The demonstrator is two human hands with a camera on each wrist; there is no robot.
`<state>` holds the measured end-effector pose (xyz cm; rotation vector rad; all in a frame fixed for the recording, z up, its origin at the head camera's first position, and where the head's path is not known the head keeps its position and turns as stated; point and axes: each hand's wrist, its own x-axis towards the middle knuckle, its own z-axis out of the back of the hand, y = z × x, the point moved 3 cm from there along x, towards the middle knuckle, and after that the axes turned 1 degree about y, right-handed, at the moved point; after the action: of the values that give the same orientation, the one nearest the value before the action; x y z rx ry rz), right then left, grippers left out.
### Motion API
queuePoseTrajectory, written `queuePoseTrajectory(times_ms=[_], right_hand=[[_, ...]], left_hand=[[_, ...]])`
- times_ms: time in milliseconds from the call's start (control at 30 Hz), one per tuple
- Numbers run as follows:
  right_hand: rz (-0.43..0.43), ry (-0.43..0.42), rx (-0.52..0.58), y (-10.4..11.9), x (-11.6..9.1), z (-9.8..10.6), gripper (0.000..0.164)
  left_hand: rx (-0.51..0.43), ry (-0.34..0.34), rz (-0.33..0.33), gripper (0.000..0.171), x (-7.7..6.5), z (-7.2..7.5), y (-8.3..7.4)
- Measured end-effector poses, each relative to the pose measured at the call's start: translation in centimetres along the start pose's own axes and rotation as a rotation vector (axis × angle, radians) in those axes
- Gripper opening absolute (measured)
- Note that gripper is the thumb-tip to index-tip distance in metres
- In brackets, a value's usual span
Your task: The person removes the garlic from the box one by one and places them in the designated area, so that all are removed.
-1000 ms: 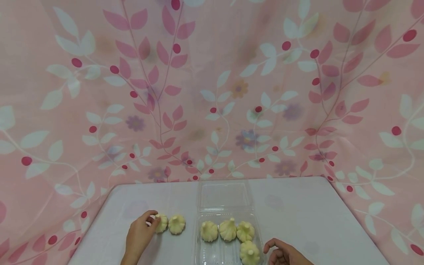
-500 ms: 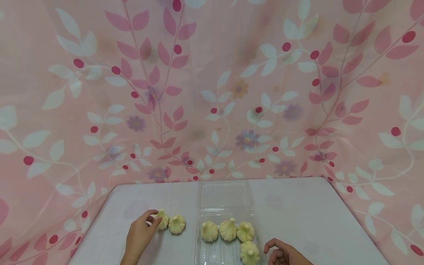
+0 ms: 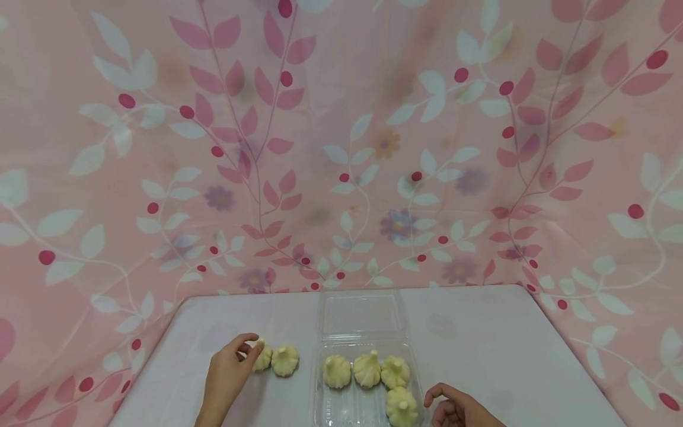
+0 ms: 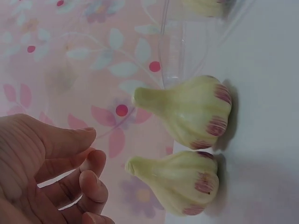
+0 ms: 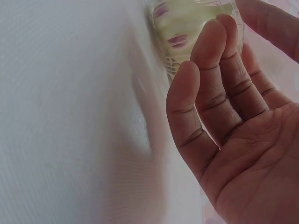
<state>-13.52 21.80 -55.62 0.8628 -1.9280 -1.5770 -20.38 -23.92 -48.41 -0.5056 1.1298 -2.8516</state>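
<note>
Two pale garlic bulbs stand side by side on the white table, left of a clear plastic clamshell box (image 3: 352, 406). My left hand (image 3: 226, 373) hovers at the left bulb (image 3: 263, 359), partly covering it in the head view. In the left wrist view a gap shows between the bent fingers and that bulb (image 4: 182, 182); nothing is held. The right bulb (image 3: 285, 362) is close beside it, with purple streaks at its base. My right hand (image 3: 459, 408) rests loosely curled by the box's right side, holding nothing. A streaked bulb (image 5: 187, 28) shows beyond its fingers.
Several more garlic bulbs (image 3: 368, 370) sit inside the box, three in a back row and one at the front right. The box's lid (image 3: 363, 314) lies folded back towards a pink leaf-patterned curtain (image 3: 341, 148) behind the table (image 3: 480, 332).
The left bulb shifted slightly right and now stands against its neighbour. My left hand has risen a little, its fingertips coming off the bulb. The right hand has stayed put.
</note>
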Motion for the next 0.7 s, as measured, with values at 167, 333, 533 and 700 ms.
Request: queuePoseTrajectory(times_ms=[167, 333, 533, 700], right_hand=[[0.009, -0.008, -0.014, 0.1, 0.0, 0.0, 0.034], [-0.004, -0.015, -0.028, 0.0, 0.1, 0.0, 0.033], [0.002, -0.003, -0.022, 0.0, 0.1, 0.0, 0.035], [-0.005, -0.002, -0.009, 0.1, 0.1, 0.0, 0.036]], left_hand=[[-0.106, 0.02, -0.005, 0.017, -0.2, -0.2, -0.7], [-0.227, 0.086, 0.026, 0.019, -0.5, -0.5, -1.2], [-0.297, 0.126, 0.021, 0.019, -1.0, -1.1, -2.2], [-0.308, 0.141, 0.018, 0.018, -1.3, -1.5, -2.9]])
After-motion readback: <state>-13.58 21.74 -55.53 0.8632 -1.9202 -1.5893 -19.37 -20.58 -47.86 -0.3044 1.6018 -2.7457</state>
